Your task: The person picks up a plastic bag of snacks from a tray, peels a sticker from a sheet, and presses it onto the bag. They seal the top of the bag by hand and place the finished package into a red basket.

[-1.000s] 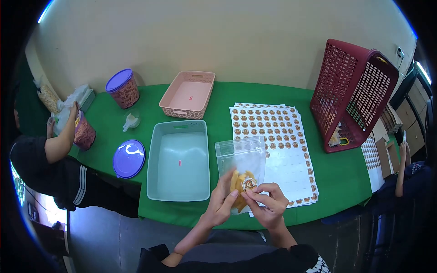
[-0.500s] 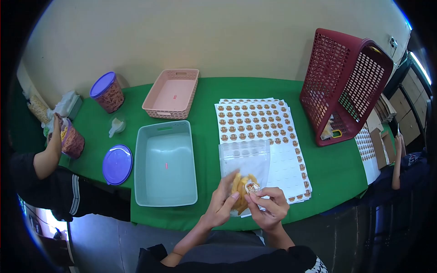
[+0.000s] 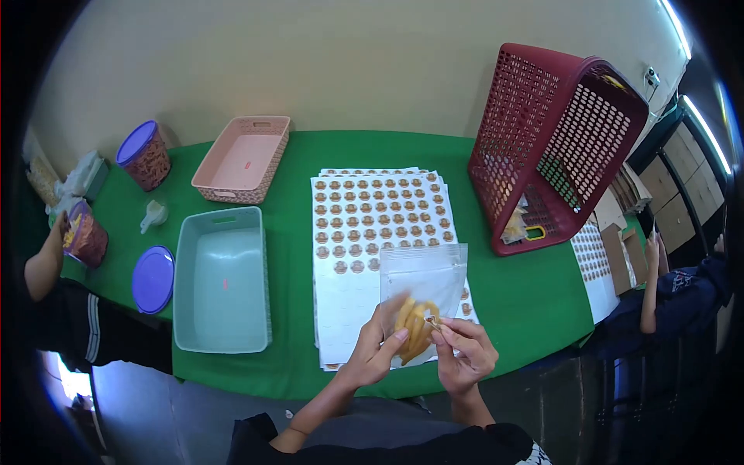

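My left hand grips the left side of a clear zip bag, thumb in front and blurred fingers along its edge. Yellow snack strips lie in the bottom of this bag. Between thumb and forefinger, my right hand pinches a small round label sticker, tilted nearly edge-on and close against the bag's front. Under the bag lies a stack of sticker sheets, with printed round labels in rows on the upper part and bare backing lower down.
Left of the sheets sit a green tray, a pink basket, a purple lid, a scoop and a lidded tub. A maroon basket lies at right. A person handles a snack tub at far left; another is at far right.
The view has swung right, so the table things sit further left. The sticker has turned from facing me to nearly edge-on. Both hands keep their holds, and the bag now overlaps the sheets' right side.
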Demonstrator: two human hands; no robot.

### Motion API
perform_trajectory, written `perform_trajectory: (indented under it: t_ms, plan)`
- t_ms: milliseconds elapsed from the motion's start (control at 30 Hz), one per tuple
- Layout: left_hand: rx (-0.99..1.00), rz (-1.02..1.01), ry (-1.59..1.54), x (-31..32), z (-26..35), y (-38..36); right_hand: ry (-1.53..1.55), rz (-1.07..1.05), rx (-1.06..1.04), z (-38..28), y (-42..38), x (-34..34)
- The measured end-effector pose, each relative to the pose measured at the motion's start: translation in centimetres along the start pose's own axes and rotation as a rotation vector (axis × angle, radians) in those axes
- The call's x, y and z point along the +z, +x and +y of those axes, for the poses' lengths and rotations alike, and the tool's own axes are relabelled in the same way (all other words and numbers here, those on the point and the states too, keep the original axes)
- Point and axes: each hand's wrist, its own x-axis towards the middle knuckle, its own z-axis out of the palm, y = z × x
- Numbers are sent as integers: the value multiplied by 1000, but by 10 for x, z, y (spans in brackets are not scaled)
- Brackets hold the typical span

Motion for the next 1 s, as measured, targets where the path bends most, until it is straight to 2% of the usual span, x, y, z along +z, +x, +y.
perform_trajectory:
  t_ms: [67, 133, 267, 400, 733, 1000]
  plan:
    - [-10, 13, -24, 13, -7, 6, -3, -26, -3, 11, 4, -16]
    - [2, 24, 116, 25, -13, 12, 19, 28, 9, 24, 6, -29]
    - [-13, 185, 25, 39, -33, 24, 14, 71, -65, 42, 13, -55]
    - [33, 268, 7, 65, -43, 30, 65, -113, -50, 64, 6, -58]
    - [12, 182, 73, 107, -40, 37, 157, -123, -67, 93, 4, -77]
    - [17, 232, 105, 113, -40, 33, 221, -90, -148, 93, 5, -79]
